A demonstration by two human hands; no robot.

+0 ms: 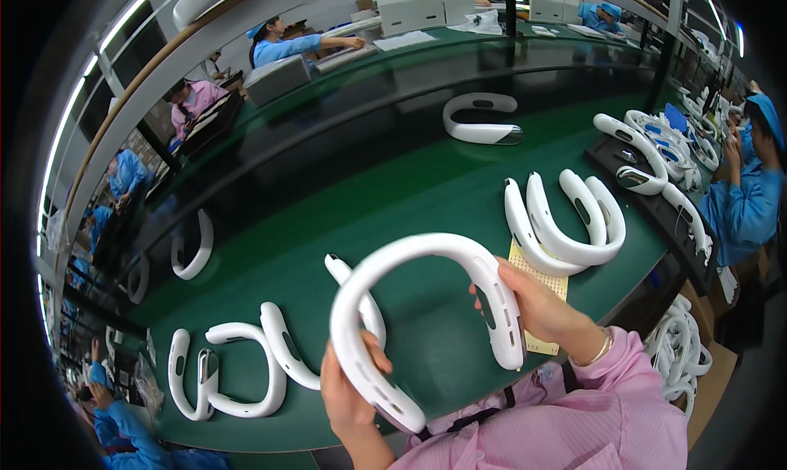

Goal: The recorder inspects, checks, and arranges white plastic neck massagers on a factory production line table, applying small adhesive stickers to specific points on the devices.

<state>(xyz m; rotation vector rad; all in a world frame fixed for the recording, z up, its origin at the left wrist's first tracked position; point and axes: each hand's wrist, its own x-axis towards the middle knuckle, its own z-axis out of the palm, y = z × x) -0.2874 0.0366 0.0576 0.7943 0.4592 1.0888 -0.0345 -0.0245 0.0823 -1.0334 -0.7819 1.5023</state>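
The person is holding a white U-shaped neck-worn device [426, 261] up in front of the chest, above the near edge of the green tabletop [393, 183], its arch pointing away and its two open ends pointing back toward the body. The left hand [354, 388] is wrapping closed around the device's left end, thumb lying over the top of it. The right hand [537, 306] is gripping the right end, fingers curling around the arm where a dark slot and small openings are showing.

Behind the right hand a pale yellow perforated card [543, 283] is lying flat on the tabletop, partly hidden by the hand and the device. Just beyond it, two more white U-shaped pieces [566, 224] are resting nested together, open ends facing away. On the left, near the front edge, another cluster of white pieces [238, 367] is lying side by side, and one white arm [348, 285] is sticking out from behind the held device. A single white piece with a dark tip [479, 121] is sitting alone farther back, and one curved piece [193, 248] is lying near the left rim.

On the right, a dark tray [648, 195] is carrying several white pieces. At the far end, light grey box-shaped cases [410, 2] are standing with a flat white sheet [404, 40] in front of them. People in blue and pink coats are working around the line.
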